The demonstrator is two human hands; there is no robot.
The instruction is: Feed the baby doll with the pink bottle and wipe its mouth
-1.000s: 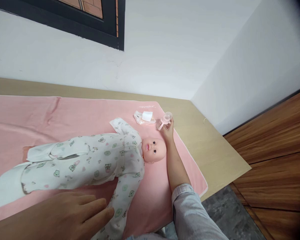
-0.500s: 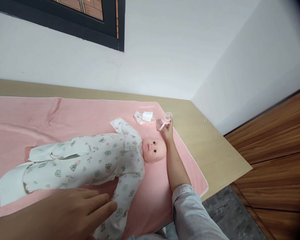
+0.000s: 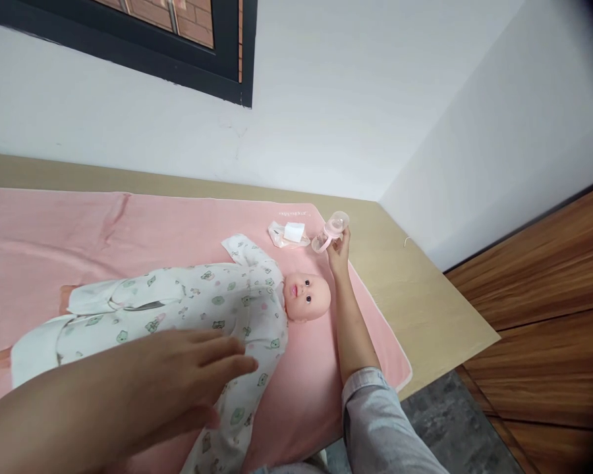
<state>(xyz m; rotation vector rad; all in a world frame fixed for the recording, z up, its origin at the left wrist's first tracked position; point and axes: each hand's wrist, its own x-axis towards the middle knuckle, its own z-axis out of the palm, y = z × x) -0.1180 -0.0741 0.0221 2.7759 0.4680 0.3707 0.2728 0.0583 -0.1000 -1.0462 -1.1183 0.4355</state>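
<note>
Across the lower left of the frame: one left hand (image 3: 192,375), bare, fingers extended and slightly parted, grasping nothing visible, over one doll (image 3: 247,296); contact cannot be told. Lower centre-right: one denim sleeve (image 3: 380,408) on the right arm. Lower right: dark grey floor (image 3: 454,415).

Centre to left: the doll, count one, face up, its head toward centre, two eyes visible, in white patterned clothing. Beneath it, one pink blanket (image 3: 306,388) on one pale tabletop (image 3: 435,322).

Right of centre, beyond the doll's head: one right hand (image 3: 340,250), fingers curled round one baby bottle (image 3: 330,234). Bottle is tilted, clear, with pink parts, near the blanket's far corner. Just left of it, one clear plastic packet (image 3: 277,236) with one white piece (image 3: 294,232), both on the blanket.

Right side: brown wooden panels (image 3: 548,263). Farthest, two white walls (image 3: 306,118) meet right of centre; upper left, one dark window frame (image 3: 178,76), bricks (image 3: 195,23) visible through it.
</note>
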